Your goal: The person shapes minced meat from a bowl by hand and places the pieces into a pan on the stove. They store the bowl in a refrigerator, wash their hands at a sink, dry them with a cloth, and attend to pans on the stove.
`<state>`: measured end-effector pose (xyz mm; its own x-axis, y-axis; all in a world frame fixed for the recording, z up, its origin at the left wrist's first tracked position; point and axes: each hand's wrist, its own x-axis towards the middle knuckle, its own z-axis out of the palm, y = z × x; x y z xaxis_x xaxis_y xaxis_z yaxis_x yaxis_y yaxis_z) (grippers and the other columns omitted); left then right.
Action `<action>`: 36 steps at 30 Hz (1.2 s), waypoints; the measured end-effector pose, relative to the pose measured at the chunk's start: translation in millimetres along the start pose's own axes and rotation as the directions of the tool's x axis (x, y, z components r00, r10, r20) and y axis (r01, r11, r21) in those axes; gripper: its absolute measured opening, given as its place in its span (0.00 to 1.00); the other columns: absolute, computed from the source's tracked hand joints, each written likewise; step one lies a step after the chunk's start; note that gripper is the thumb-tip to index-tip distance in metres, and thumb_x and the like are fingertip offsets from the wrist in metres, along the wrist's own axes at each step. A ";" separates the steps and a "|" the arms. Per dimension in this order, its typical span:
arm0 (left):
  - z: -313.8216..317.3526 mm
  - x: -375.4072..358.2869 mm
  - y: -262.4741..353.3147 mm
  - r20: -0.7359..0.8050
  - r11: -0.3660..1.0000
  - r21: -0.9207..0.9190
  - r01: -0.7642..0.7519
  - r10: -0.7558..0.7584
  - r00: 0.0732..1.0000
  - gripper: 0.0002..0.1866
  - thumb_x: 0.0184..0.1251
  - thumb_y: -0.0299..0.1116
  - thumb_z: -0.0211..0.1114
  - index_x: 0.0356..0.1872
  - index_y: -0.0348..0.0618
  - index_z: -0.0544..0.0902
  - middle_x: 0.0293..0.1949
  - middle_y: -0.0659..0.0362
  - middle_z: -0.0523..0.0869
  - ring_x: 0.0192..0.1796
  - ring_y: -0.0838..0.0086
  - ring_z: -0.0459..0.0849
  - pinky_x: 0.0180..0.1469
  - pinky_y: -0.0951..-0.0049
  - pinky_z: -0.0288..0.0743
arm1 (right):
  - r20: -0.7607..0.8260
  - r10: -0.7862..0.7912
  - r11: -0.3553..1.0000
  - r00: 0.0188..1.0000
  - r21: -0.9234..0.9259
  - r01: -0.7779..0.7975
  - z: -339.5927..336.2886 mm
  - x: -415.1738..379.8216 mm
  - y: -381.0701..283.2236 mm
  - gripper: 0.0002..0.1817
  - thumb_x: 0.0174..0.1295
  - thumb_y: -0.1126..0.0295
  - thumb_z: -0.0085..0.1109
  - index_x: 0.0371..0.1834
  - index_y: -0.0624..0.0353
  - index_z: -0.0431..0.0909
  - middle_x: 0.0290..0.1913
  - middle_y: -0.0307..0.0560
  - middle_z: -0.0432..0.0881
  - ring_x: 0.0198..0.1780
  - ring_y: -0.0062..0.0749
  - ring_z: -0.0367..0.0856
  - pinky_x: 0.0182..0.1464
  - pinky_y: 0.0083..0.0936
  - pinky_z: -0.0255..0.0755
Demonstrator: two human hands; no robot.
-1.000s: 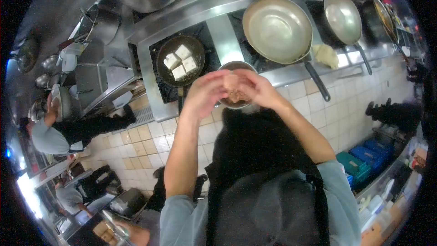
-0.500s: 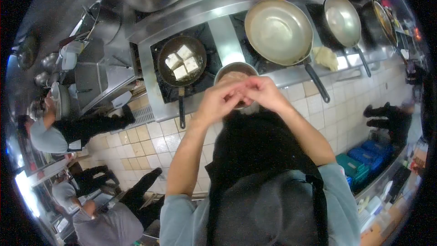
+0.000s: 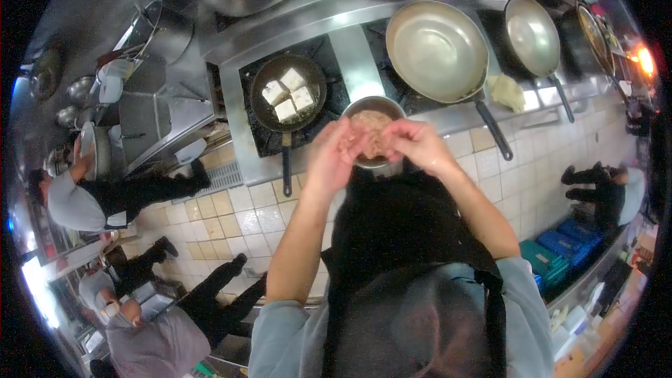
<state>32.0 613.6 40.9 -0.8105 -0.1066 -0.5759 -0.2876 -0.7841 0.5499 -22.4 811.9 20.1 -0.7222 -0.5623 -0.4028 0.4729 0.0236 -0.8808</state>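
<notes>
Round metal bowl (image 3: 374,102) just up and right of mid-frame, open side up. There's pinkish-brown minced stuff (image 3: 372,126) in it, looks like raw meat tbh, pretty lumpy, metal showing above it. Can't really see the bowl's sides from here, they're partly covered.

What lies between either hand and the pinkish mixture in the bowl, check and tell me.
Nothing visible: the left hand and right hand meet the pinkish mixture at the metal bowl, with no lid showing. The frying pan sits clear, to the left.
</notes>
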 end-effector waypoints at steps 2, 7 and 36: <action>-7.3 3.3 -1.5 0.037 0.995 0.093 -0.020 0.016 0.999 0.14 0.77 0.38 0.59 0.53 0.40 0.75 0.44 0.53 0.87 0.41 0.71 0.88 0.40 0.74 0.83 | -0.002 0.008 0.999 1.000 -0.032 -0.008 0.4 1.5 6.1 0.08 0.69 0.72 0.61 0.47 0.63 0.82 0.34 0.42 0.85 0.33 0.22 0.83 0.36 0.22 0.81; -18.4 10.4 5.3 0.072 0.995 0.043 0.089 -0.092 0.993 0.16 0.74 0.34 0.62 0.58 0.40 0.73 0.44 0.55 0.86 0.41 0.71 0.88 0.43 0.74 0.84 | -0.007 0.027 0.997 1.000 -0.069 -0.028 -3.2 1.3 10.7 0.10 0.70 0.69 0.61 0.48 0.63 0.82 0.34 0.41 0.85 0.34 0.21 0.83 0.37 0.21 0.81; 127.6 121.4 -45.2 0.351 -0.075 0.936 -0.345 0.084 0.933 0.26 0.53 0.47 0.75 0.47 0.38 0.85 0.37 0.54 0.90 0.39 0.64 0.88 0.46 0.68 0.79 | -0.328 -0.010 0.951 0.945 0.289 0.110 -96.6 -34.7 33.2 0.10 0.69 0.70 0.61 0.51 0.61 0.79 0.41 0.41 0.83 0.40 0.26 0.84 0.40 0.26 0.84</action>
<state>-118.5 714.1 23.3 -0.9591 0.0487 -0.2787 -0.1764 0.6673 0.7236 -30.4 912.1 -19.2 -0.8524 -0.2604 -0.4535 0.5160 -0.2783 -0.8101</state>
